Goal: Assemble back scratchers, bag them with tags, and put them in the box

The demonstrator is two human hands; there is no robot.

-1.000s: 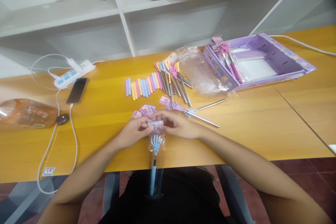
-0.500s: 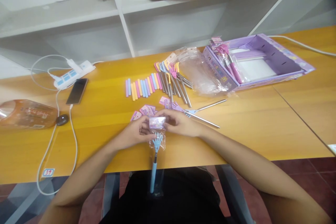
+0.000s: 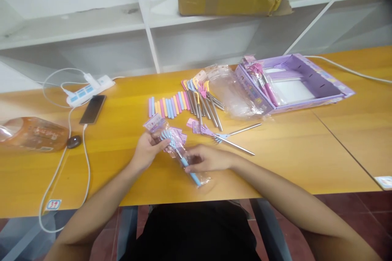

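Scratcher (image 3: 184, 162), bagged, slants by the printed cards (image 3: 183, 137), your left hand (image 3: 147, 151) pinching near its claw, your right hand (image 3: 208, 158) holding its handle. Bagging looks finished; the next move calls for a steady grip.

Two hands (image 3: 143, 151) (image 3: 208, 158), one tray (image 3: 310, 73), one phone (image 3: 93, 109)

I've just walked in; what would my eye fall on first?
Probably the blue hand-shaped scratcher in its clear bag, low in the middle, held by the left hand and right hand. Beyond lies a row of pastel sticks, with a pile of metal-stemmed scratchers at its right. Farther right, the open purple box stands out.
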